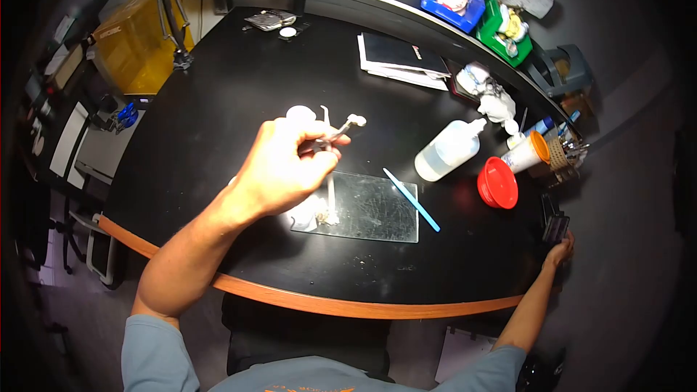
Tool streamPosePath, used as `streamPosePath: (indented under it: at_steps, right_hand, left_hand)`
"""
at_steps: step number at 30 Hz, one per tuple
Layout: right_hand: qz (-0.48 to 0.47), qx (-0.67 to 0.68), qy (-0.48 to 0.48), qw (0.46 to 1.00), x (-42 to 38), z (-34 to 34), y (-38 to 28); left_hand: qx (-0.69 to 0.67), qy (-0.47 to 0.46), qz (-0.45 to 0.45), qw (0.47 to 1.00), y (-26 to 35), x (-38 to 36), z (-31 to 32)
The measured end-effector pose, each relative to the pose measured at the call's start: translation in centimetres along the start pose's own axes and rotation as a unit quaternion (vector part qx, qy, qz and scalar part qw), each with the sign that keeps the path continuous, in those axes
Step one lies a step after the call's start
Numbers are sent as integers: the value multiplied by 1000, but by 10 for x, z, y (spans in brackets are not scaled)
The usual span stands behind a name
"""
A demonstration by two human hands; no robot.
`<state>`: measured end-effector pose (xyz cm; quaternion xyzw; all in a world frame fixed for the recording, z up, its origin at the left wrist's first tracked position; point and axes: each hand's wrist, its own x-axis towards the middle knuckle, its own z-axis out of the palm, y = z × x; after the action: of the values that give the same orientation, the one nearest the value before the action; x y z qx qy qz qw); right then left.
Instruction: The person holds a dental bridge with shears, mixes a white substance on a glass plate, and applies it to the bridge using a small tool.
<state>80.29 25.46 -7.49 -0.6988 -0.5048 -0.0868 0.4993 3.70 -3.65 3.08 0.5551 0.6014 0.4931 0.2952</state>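
Observation:
My left hand [279, 167] is raised over the middle of the black table, its fingers closed round a slim metal tool [340, 133]. At the tool's tip is a small white, tooth-like piece [356, 120]. Below the hand lies a scratched glass slab [377, 210], with white material [308, 214] on its left part and a light blue stick [412, 201] across its right side. My right hand [560, 251] reaches to the table's right edge, against a dark boxy object [556, 228]; its fingers are too small and shadowed to read.
A clear squeeze bottle [449, 151] and a red bowl [498, 183] stand right of the slab. Behind them are an orange-lidded container [528, 151] and a tool holder [566, 160]. A black notebook [399, 56] lies farther back. Blue [451, 11] and green [502, 33] bins sit on the shelf.

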Motion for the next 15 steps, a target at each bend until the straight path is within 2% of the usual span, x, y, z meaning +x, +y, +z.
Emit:
streamPosePath:
  at_steps: [1, 3, 6, 9, 15]
  right_hand:
    - [-8, -16, 26, 1000, -3, 1, -3]
    - [-9, 35, 0, 999, 0, 0, -3]
    - [-27, -16, 27, 999, 1, 1, 5]
    - [-1, -10, 25, 1000, -9, -4, -15]
    - [-29, 33, 28, 999, -7, -4, -12]
  left_hand:
    - [2, 5, 10, 1000, 0, 0, 1]
    - [4, 19, 24, 1000, 1, 0, 0]
    - [-16, 44, 53, 998, -4, 1, 4]
    - [38, 2, 22, 999, 4, -2, -1]
    - [17, -2, 15, 1000, 4, -2, 0]
